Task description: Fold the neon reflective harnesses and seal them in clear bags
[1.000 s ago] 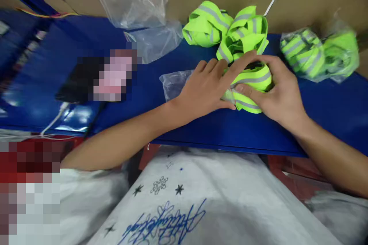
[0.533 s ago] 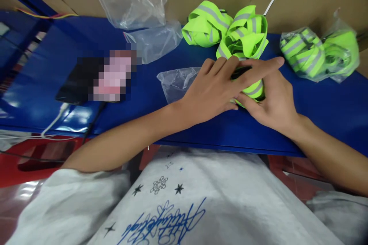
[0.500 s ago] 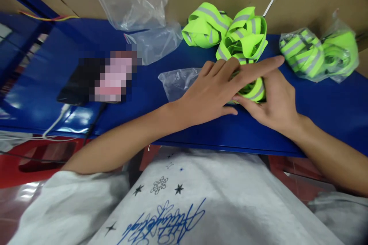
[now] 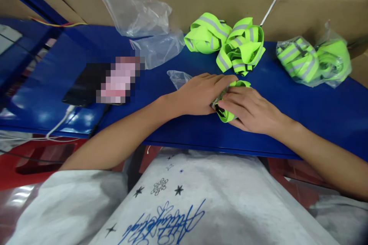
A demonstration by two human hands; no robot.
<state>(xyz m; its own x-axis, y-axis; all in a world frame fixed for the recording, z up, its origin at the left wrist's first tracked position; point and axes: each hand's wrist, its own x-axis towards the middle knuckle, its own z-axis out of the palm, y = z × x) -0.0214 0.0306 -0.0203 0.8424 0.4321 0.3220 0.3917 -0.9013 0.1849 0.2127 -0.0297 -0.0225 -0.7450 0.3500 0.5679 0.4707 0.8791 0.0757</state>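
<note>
Bagged reflective-strap bundles (image 4: 299,61): two. Loose bundles (image 4: 207,36): two. Left hand (image 4: 201,93) and right hand (image 4: 255,110) clamp another bundle (image 4: 228,116), apparently part-bagged.

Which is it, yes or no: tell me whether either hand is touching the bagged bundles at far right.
No: the left hand and right hand are both at another strap bundle, apart from the bagged bundles.
</note>
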